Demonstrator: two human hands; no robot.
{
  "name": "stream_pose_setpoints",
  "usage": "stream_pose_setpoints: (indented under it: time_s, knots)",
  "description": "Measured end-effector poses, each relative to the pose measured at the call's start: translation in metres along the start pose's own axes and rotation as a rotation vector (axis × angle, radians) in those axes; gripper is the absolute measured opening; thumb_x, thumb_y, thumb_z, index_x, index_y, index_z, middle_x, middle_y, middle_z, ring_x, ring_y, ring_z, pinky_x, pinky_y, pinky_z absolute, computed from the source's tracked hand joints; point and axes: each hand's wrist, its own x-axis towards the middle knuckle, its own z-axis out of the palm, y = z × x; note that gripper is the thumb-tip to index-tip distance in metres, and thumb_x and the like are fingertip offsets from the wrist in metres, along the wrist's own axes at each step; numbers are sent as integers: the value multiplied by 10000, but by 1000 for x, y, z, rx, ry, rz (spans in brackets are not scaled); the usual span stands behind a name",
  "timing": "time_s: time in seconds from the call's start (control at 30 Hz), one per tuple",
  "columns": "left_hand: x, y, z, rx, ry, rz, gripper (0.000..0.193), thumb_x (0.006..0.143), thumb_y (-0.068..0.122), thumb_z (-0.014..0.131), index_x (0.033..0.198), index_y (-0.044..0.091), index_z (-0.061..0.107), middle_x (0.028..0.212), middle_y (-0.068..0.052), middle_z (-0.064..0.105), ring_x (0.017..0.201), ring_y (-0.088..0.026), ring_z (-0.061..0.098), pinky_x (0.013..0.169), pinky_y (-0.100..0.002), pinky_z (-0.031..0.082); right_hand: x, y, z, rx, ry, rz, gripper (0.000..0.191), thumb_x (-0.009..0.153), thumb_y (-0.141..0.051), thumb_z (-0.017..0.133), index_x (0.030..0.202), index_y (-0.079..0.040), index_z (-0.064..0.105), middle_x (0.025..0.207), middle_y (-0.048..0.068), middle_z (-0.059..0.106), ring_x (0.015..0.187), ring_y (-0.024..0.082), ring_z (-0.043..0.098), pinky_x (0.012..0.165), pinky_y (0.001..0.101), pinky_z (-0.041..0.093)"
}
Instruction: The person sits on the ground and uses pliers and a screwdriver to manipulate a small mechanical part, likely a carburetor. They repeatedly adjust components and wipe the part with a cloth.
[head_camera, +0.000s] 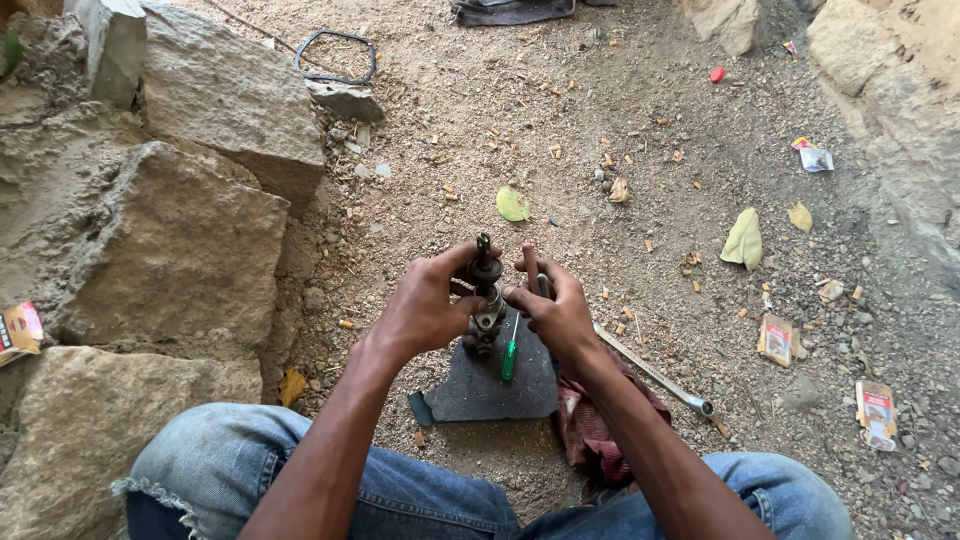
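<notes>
Metal shaft assembly (486, 295) stands upright on a dark rubber mat (490, 385) at frame centre. Left hand (425, 305) fingers wrap it from 9 o'clock; right hand (555, 305) fingers pinch it from 3 o'clock. Green-handled screwdriver (510, 355) lies at 5 o'clock, wrench (655, 375) beyond.

Rocks (170, 250) left, open dirt (640, 110) ahead

Metal part (486, 300) I'm working on is a dark, greasy shaft-type assy w/ a narrow slotted top and chunkier body lower down. Standing upright on a flat dark grey mat (490, 385) on the dirt floor, roughly center of view. Green-handled screwdriver (510, 350) lies on the mat right next to it.
</notes>
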Motion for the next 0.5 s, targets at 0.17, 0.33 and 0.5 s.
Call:
stream_pose_setpoints:
  time_s: [0.17,0.33,0.5]
  knots:
    - [1,-6,1,-57,12,96,489,844,-49,708,1314,56,624,1250,-130,731,1193,-256,702,1054,-446,566,-6,-10,-6,79,-1,-45,753,804,-164,685,1500,-64,419,1032,202,661,913,290,699,835,401,569]
    - [1,-4,1,-20,9,129,533,804,-10,767,1308,46,603,1240,-127,721,1202,-254,684,1072,-423,545,-12,-27,-17,96,26,-84,988,685,-72,645,1580,-314,303,1057,202,660,923,295,690,862,484,588]
    - [2,-3,2,7,-5,66,497,812,6,760,1287,61,627,1228,-110,737,1182,-241,700,1052,-412,555,-12,-27,-21,127,-9,-144,965,670,-53,631,1556,-270,318,1111,220,653,949,315,715,878,505,599]
